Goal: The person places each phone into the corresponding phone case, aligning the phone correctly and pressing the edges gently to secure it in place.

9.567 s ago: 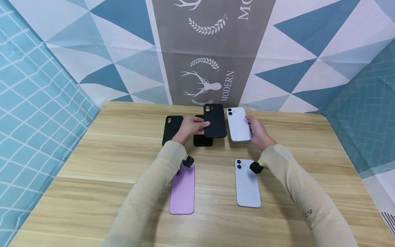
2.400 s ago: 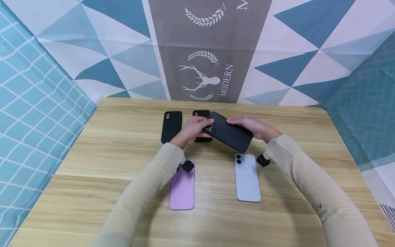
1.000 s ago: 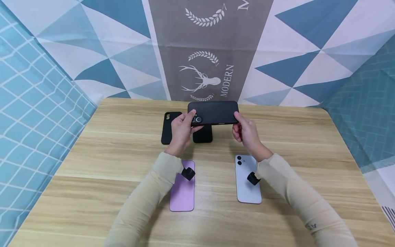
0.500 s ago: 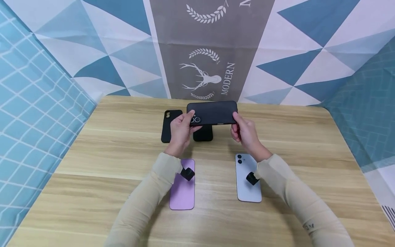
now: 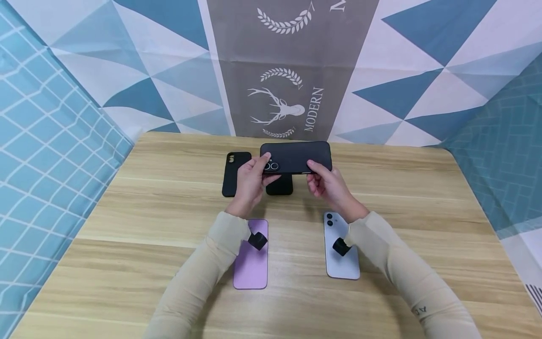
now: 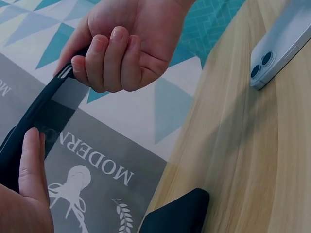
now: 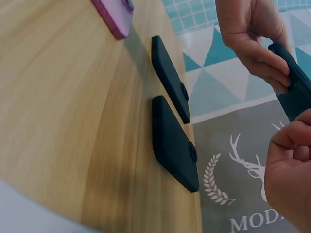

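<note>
Both hands hold a phone in a black case (image 5: 292, 155) sideways above the back of the table, its back and two camera lenses facing up. My left hand (image 5: 249, 183) grips the lens end, thumb on top beside the lenses and fingers beneath. My right hand (image 5: 332, 188) pinches the near long edge towards the other end, thumb on the back. In the left wrist view the cased phone (image 6: 34, 109) shows edge-on, the right hand's fingers (image 6: 114, 58) curled at its far end. A black phone case (image 5: 279, 185) lies partly hidden below it; another black case (image 5: 230, 180) lies farther left.
On the wooden table (image 5: 127, 263), a purple phone (image 5: 251, 270) lies under the left wrist and a pale white-blue phone (image 5: 340, 266) under the right wrist. Patterned cloth (image 5: 186, 80) hangs behind the table's back edge.
Earlier the left hand held a black case and the right a white phone; now both hold one cased phone. It has turned level, and the right thumb has just slid leftwards along it.
</note>
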Tool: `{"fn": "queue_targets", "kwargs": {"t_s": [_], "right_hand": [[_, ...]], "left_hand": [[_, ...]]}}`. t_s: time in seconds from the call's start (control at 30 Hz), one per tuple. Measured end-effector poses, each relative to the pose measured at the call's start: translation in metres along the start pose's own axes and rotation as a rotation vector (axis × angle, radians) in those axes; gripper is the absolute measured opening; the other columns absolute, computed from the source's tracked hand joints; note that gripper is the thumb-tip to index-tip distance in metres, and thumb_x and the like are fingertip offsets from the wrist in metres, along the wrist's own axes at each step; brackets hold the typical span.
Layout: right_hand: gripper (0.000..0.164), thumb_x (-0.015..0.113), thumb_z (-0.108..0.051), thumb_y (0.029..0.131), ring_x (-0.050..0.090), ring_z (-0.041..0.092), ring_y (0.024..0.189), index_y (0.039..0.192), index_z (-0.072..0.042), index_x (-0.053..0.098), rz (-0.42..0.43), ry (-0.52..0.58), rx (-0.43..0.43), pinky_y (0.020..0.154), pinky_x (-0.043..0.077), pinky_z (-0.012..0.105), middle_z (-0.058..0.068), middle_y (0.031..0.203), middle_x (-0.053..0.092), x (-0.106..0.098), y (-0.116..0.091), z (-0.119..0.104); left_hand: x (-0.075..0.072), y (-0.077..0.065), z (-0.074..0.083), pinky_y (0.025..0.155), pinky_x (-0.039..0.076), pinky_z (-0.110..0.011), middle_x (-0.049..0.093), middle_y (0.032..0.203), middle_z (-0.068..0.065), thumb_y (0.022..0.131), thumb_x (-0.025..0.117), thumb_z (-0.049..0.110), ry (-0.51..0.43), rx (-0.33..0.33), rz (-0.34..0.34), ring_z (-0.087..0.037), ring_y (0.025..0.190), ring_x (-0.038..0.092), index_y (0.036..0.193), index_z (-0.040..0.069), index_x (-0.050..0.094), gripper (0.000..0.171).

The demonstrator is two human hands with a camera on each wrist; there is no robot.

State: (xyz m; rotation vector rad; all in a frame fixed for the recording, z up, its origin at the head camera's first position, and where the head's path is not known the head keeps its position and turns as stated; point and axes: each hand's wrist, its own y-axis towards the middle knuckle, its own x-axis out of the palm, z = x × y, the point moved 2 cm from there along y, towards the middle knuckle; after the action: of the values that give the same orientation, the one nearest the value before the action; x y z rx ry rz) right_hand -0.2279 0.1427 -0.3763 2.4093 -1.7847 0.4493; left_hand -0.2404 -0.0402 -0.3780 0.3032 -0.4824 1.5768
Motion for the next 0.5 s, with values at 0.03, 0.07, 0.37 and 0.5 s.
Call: {"fn": "queue_targets", "kwargs": {"t_s": [0.03,0.07,0.37,0.5], "right_hand": [[0.039,0.049,-0.029,0.09,0.045,0.008,0.041,0.059,-0.008,0.058,0.009,0.013,0.001,0.037,0.039,0.015,-0.002,0.048,0.053,0.001,0.0,0.0],[0.04,0.048,-0.028,0.091,0.045,0.008,0.04,0.058,-0.007,0.058,0.015,0.03,0.004,0.037,0.038,0.015,-0.002,0.048,0.053,0.001,0.0,0.0],[0.041,0.048,-0.027,0.091,0.045,0.008,0.039,0.056,-0.007,0.06,0.063,0.127,0.014,0.037,0.036,0.015,-0.002,0.048,0.055,0.003,0.0,0.0],[0.04,0.048,-0.027,0.091,0.045,0.008,0.039,0.057,-0.007,0.059,0.042,0.117,0.014,0.037,0.036,0.015,-0.002,0.048,0.055,0.005,0.001,0.0]], "left_hand": [[0.0,0.0,0.001,0.058,0.055,-0.022,0.062,0.075,-0.005,0.085,0.058,0.022,-0.007,-0.013,-0.009,-0.012,0.062,0.065,0.082,0.003,0.054,0.02],[0.0,-0.001,0.001,0.059,0.055,-0.023,0.063,0.077,-0.005,0.085,0.059,0.024,-0.012,-0.024,-0.019,-0.012,0.063,0.066,0.083,0.004,0.055,0.021],[0.006,-0.005,-0.001,0.073,0.054,-0.033,0.067,0.081,-0.012,0.076,0.068,0.028,0.02,-0.153,-0.162,-0.021,0.071,0.067,0.089,0.0,0.06,0.032],[0.01,-0.008,-0.004,0.077,0.053,-0.034,0.068,0.082,-0.011,0.077,0.067,0.017,-0.018,-0.157,-0.214,-0.022,0.074,0.067,0.093,-0.001,0.061,0.025]]}}
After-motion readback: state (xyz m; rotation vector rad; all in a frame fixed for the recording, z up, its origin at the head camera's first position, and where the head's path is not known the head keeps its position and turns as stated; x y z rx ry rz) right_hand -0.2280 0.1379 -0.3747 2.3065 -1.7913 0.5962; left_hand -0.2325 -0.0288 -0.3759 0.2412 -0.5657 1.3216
